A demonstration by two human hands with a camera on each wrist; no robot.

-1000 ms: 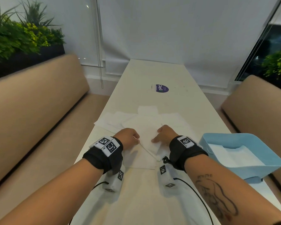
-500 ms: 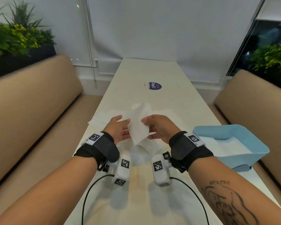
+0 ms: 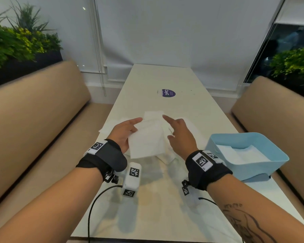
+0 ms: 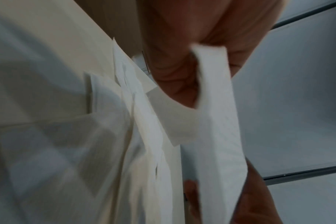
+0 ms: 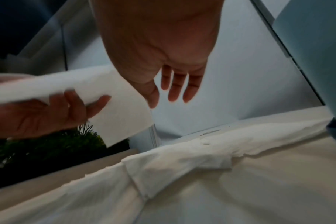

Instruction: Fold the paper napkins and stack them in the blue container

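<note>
A white paper napkin [image 3: 147,141] is held above the table, gripped at its left edge by my left hand [image 3: 126,134]. In the left wrist view the napkin [image 4: 220,136] runs between the thumb and fingers of that hand [image 4: 182,60]. My right hand [image 3: 181,135] hovers just right of the napkin with straight fingers and holds nothing; the right wrist view shows its spread fingers [image 5: 175,84] beside the napkin [image 5: 115,109]. The blue container [image 3: 258,170] stands at the right table edge with folded napkins [image 3: 240,153] inside.
Several loose napkins [image 3: 167,158] lie spread on the white table [image 3: 165,207] under and beyond my hands. A purple sticker [image 3: 168,93] is further back. Tan benches [image 3: 33,120] flank the table, and planters stand behind them.
The napkin was picked up off the table by both hands. My right hand has since let go and opened, and the napkin now lies flatter in my left hand.
</note>
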